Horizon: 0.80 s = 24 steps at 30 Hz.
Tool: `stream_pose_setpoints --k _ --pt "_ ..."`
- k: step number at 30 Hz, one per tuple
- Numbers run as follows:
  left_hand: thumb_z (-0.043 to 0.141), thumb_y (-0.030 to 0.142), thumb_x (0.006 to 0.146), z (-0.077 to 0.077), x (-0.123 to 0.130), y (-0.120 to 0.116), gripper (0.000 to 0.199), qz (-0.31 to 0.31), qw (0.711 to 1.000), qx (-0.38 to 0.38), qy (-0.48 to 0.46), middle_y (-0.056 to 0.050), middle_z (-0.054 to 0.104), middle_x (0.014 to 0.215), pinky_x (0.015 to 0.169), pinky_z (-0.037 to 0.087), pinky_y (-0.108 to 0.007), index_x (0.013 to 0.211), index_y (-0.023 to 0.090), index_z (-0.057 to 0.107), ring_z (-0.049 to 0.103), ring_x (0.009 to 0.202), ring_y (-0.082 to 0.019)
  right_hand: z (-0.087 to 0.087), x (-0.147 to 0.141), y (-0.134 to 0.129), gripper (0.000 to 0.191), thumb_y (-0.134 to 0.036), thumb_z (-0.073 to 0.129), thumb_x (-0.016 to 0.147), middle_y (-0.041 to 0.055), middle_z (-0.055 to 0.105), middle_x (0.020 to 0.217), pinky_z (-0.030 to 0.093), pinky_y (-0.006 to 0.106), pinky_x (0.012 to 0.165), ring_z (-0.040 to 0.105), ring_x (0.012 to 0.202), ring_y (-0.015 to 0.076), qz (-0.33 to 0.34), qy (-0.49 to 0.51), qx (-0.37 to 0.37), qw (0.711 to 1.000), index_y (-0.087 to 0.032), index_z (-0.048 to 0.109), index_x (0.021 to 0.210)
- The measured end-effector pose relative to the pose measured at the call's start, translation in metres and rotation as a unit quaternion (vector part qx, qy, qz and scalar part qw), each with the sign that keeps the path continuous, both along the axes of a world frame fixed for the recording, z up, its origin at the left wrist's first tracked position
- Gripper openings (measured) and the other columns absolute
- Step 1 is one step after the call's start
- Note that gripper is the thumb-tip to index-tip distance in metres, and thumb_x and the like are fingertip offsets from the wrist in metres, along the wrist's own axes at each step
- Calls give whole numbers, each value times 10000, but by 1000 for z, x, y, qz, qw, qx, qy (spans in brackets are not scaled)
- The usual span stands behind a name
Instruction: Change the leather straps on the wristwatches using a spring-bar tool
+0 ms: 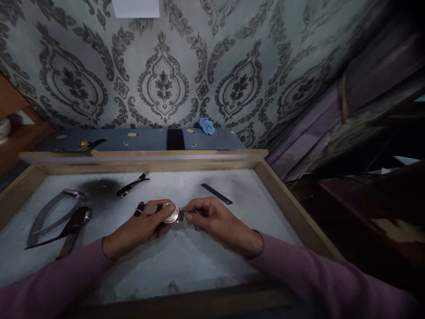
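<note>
A wristwatch with a pale round face point(171, 214) is held between both hands above the white surface of a wood-framed tray point(186, 166). My left hand point(142, 226) is closed on the watch, its thumb on the face, and a dark buckle end of the strap sticks out to the left. My right hand point(221, 226) pinches the dark strap at the right side of the case; whether it also holds a small tool is hidden by the fingers.
Left in the tray lie a grey strap watch point(43, 217), a brown strap watch point(75, 221) and a black strap watch point(133, 185). A dark flat strip point(216, 194) lies behind my right hand. Beyond the rim are a black rectangular object point(175, 139) and a blue cloth point(206, 126).
</note>
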<state>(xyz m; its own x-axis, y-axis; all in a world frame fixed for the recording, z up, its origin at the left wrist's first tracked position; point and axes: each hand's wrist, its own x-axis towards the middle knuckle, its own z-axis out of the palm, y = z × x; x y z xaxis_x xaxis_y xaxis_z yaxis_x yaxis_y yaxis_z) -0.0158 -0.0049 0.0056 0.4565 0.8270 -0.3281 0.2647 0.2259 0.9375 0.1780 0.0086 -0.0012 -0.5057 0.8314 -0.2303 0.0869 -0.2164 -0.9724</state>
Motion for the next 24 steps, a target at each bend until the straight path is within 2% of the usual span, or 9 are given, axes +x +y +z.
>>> stream_pose_setpoints --k 3,12,19,24 --pt "407 496 929 -1 0 0 425 0 1000 17 7 61 324 535 461 231 -219 629 195 403 285 486 -94 2 1 0 113 -270 679 748 -22 566 629 330 217 484 421 526 71 2 -1 -3 1000 -163 699 774" --pt "426 482 934 -6 0 0 384 8 999 3 -31 76 329 522 441 186 -219 682 193 429 243 466 -81 3 2 0 140 -298 705 740 -26 552 631 308 226 486 417 532 70 -5 22 -10 1000 -163 697 774" --pt "463 414 917 -3 1 0 324 20 999 -12 -30 56 410 549 442 230 -209 686 187 444 328 480 -80 8 3 0 217 -366 726 729 -35 517 587 267 229 465 368 511 67 -13 16 -6 1000 -154 700 770" --pt "503 403 907 -7 0 1 264 14 997 -34 -62 40 495 598 461 286 -198 767 180 501 407 502 -81 5 4 1 224 -372 722 730 -43 503 583 246 225 446 348 495 66 -38 31 14 999 -156 685 779"
